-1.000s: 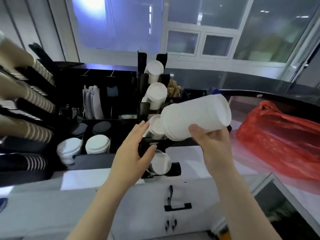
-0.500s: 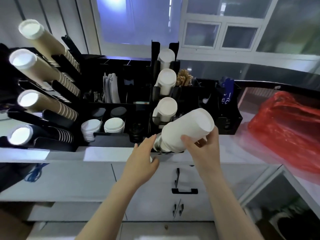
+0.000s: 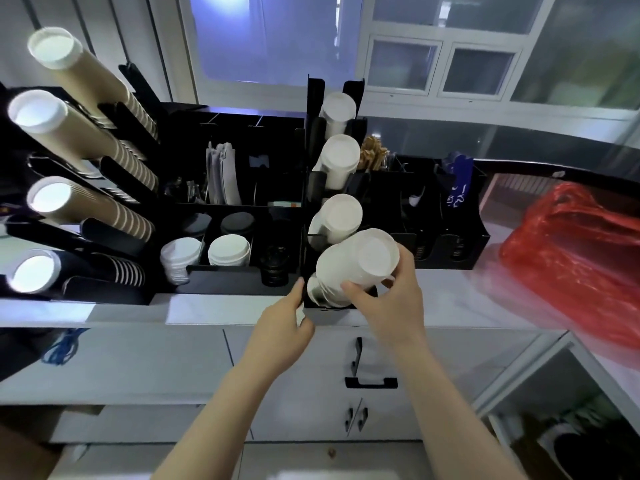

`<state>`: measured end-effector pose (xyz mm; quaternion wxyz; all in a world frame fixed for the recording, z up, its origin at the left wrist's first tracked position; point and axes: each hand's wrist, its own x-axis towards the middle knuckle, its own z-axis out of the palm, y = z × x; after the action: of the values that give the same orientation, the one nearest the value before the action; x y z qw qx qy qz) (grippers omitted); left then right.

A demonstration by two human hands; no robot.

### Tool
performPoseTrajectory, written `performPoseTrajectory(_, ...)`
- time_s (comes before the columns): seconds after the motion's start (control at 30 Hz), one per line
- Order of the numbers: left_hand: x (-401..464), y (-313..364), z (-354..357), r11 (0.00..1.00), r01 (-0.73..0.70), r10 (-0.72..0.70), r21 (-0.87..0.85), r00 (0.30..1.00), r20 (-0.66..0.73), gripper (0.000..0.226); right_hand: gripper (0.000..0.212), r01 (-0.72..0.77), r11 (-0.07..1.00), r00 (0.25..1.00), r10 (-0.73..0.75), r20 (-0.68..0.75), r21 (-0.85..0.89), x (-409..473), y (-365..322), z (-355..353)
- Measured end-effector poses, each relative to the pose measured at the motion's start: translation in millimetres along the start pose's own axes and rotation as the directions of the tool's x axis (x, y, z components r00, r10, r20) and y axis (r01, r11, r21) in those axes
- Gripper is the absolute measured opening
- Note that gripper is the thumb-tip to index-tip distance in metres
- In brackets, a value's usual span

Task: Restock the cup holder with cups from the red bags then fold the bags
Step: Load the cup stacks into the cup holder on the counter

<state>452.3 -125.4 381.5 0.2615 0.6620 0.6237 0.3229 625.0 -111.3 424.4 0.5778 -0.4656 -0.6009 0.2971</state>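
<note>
The right hand point(image 3: 394, 303) wraps its fingers around a stack of white cups point(image 3: 349, 268). The left hand point(image 3: 284, 323) fingers touch the black holder point(image 3: 313, 199), just left of the cups.

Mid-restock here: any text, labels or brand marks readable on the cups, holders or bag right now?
White marks on the blue item in the right organizer: look like characters, too blurred to read.
White cup stack in the right hand: no print visible.
Brown striped cups in the left rack: stripes only, no words.
Red bag: no lettering visible.
Nothing else legible.
</note>
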Motion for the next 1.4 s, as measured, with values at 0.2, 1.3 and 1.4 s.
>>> performPoseTrajectory(0.2,-4,-21,8,0.999,0.041,-0.043,0.030,0.994,0.098,0.066,0.071,0.006,0.981,0.999,0.004,0.051,-0.196,2,13,11)
performPoseTrajectory(1.3,18,29,-41,0.974,-0.228,0.228,0.016,0.967,-0.113,0.061,0.070,0.303,0.551,0.947,-0.079,0.312,-0.778,51,-6,28)
performPoseTrajectory(1.4,16,30,-50,0.973,-0.228,0.230,0.029,0.963,-0.142,0.062,0.062,0.277,0.567,0.956,-0.079,0.283,-0.775,51,-7,30)
